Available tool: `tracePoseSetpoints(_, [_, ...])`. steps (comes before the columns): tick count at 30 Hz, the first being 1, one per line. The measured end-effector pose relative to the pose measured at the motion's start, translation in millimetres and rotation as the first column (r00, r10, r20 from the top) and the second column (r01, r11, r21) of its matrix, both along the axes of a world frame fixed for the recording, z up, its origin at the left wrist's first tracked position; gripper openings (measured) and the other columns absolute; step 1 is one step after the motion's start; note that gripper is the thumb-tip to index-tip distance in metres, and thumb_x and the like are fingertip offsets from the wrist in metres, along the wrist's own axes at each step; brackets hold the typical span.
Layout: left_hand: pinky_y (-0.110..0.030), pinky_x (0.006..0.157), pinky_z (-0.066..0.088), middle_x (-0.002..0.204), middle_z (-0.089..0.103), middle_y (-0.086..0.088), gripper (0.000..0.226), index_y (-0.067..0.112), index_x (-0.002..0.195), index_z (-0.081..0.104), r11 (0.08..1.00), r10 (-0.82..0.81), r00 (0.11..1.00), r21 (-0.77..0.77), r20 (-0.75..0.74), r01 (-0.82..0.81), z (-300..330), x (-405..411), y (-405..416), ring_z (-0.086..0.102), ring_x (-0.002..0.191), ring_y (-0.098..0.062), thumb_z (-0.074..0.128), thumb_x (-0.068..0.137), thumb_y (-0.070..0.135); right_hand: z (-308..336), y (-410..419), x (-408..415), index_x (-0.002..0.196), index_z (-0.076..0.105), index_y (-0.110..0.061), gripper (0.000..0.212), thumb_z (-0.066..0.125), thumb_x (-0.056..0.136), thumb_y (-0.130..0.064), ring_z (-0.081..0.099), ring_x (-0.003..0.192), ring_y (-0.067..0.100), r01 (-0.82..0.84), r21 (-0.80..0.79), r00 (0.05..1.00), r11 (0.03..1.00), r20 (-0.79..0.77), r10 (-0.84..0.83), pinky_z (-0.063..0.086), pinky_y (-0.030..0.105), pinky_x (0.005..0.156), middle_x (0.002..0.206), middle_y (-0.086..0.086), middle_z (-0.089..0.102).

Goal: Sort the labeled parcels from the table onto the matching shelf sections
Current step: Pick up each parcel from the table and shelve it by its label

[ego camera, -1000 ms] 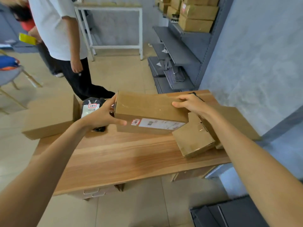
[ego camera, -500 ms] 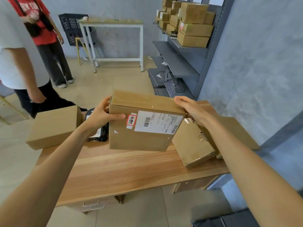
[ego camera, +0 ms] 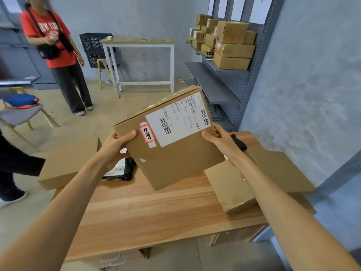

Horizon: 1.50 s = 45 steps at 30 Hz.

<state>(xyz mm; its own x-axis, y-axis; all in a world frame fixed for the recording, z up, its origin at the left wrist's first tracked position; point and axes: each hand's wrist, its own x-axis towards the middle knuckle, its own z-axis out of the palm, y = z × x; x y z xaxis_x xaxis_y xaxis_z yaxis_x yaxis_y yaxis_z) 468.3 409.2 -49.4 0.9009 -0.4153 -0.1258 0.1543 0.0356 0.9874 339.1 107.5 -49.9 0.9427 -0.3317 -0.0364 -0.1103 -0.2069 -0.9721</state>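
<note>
Left hand [ego camera: 115, 145] has the lifted parcel [ego camera: 172, 145] by its 9 o'clock edge, thumb laid over the front face and the other fingers tucked out of sight behind it, and the box is up off the wooden table [ego camera: 156, 208], tilted so the printed side faces whoever's holding it. Just right of that thumb there's a little red-framed sticker [ego camera: 147, 133] with handwriting on it, and next to it the big white shipping label [ego camera: 178, 118]. Over at 3 o'clock the right hand [ego camera: 220, 142] clamps the other edge the same way, thumb in front. Looks to me like this is the read-the-tag step, not the carry yet. Still on the table: a flat box [ego camera: 68, 165] at 9 o'clock, a dark bagged parcel [ego camera: 121, 172] under the left wrist, and more boxes [ego camera: 234, 190] at 4 o'clock. The shelf unit [ego camera: 220, 89] is off at 1 o'clock with cartons on its top level and paper signs above, too small to read from here. So the next move probably means matching that sticker to a sign, then walking it over level with both hands.
</note>
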Motion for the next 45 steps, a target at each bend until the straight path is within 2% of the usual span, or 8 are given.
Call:
tracePoseSetpoints(8, [-0.041, 0.094, 0.048, 0.138, 0.053, -0.004, 0.134, 0.025, 0.147, 0.030, 0.993, 0.006, 1.000, 0.122, -0.014, -0.004, -5, 9, 15, 0.057, 0.117, -0.020, 0.084, 0.034, 0.071, 8, -5, 12, 0.123, 0.055, -0.036, 0.047, 0.070, 0.081, -0.051, 0.061, 0.103, 0.010, 0.066, -0.100, 0.998, 0.993, -0.006, -0.067, 0.046, 0.025, 0.078, 0.117, -0.007, 0.062])
tracePoseSetpoints(12, [-0.035, 0.105, 0.030, 0.157, 0.026, 0.001, 0.096, 0.034, 0.153, 0.015, 0.946, -0.001, 0.976, 0.315, 0.219, -0.070, 13, 19, 14, 0.030, 0.141, -0.020, 0.072, 0.077, 0.050, 20, -13, 18, 0.125, 0.058, -0.034, 0.054, 0.072, 0.078, -0.054, 0.059, 0.097, 0.004, 0.062, -0.221, 0.997, 0.973, -0.027, -0.070, 0.044, 0.021, 0.073, 0.113, -0.010, 0.062])
tracePoseSetpoints(18, [-0.047, 0.112, 0.030, 0.155, 0.029, 0.007, 0.118, 0.046, 0.148, 0.021, 0.840, -0.267, 0.921, 0.538, 0.284, 0.078, 30, 10, -5, 0.025, 0.143, -0.017, 0.072, 0.045, 0.075, 39, -8, 31, 0.129, 0.054, -0.035, 0.063, 0.070, 0.074, -0.062, 0.055, 0.096, 0.002, -0.062, -0.362, 0.996, 0.930, -0.080, 0.036, 0.045, 0.023, 0.077, 0.115, -0.012, 0.057])
tracePoseSetpoints(23, [-0.017, 0.062, 0.055, 0.103, 0.073, 0.006, 0.085, 0.034, 0.143, 0.038, 0.902, -0.279, 0.927, 0.400, 0.251, 0.164, 24, 1, -11, 0.072, 0.083, -0.009, 0.078, 0.069, 0.048, 49, -3, 34, 0.126, 0.054, -0.036, 0.056, 0.071, 0.076, -0.057, 0.056, 0.093, 0.001, -0.101, -0.349, 0.993, 0.932, -0.092, 0.073, 0.040, 0.017, 0.066, 0.114, -0.011, 0.057])
tracePoseSetpoints(28, [-0.022, 0.062, 0.055, 0.100, 0.074, 0.002, 0.059, 0.036, 0.136, 0.047, 0.944, -0.174, 0.952, 0.317, 0.251, 0.089, 18, -4, -10, 0.073, 0.080, -0.015, 0.070, 0.083, 0.041, 45, 0, 34, 0.135, 0.050, -0.034, 0.082, 0.067, 0.066, -0.074, 0.054, 0.121, 0.018, -0.101, -0.388, 0.991, 0.916, -0.122, 0.058, 0.049, 0.038, 0.093, 0.134, -0.004, 0.055])
tracePoseSetpoints(34, [-0.030, 0.065, 0.056, 0.094, 0.075, -0.002, 0.042, 0.024, 0.122, 0.058, 0.987, 0.023, 0.983, 0.151, 0.184, -0.051, 20, 0, 0, 0.073, 0.078, -0.018, 0.066, 0.085, 0.042, 48, 7, 35, 0.153, 0.014, -0.036, 0.104, 0.060, 0.070, -0.077, 0.016, 0.147, 0.024, 0.143, -0.649, 0.990, 0.747, 0.097, -0.105, 0.022, 0.059, 0.114, 0.162, -0.004, 0.015])
tracePoseSetpoints(39, [-0.030, 0.061, 0.055, 0.091, 0.076, -0.002, 0.040, 0.019, 0.115, 0.063, 0.987, 0.156, 0.985, 0.028, 0.073, -0.159, 29, 5, 1, 0.073, 0.076, -0.017, 0.063, 0.087, 0.047, 41, 25, 31, 0.152, 0.000, -0.043, 0.121, 0.070, 0.059, -0.077, 0.021, 0.146, 0.016, 0.094, -0.245, 0.988, 0.965, 0.141, -0.060, 0.026, 0.054, 0.115, 0.160, -0.012, 0.016])
tracePoseSetpoints(45, [-0.033, 0.064, 0.058, 0.101, 0.074, -0.006, 0.046, 0.021, 0.119, 0.064, 0.993, 0.109, 0.994, -0.048, -0.006, -0.110, 40, 5, -7, 0.072, 0.087, -0.024, 0.059, 0.087, 0.054, 40, 44, 21, 0.149, 0.028, -0.035, 0.092, 0.066, 0.069, -0.059, 0.059, 0.114, 0.009, 0.014, 0.164, 0.992, 0.986, 0.124, -0.035, 0.047, 0.038, 0.101, 0.134, -0.009, 0.057])
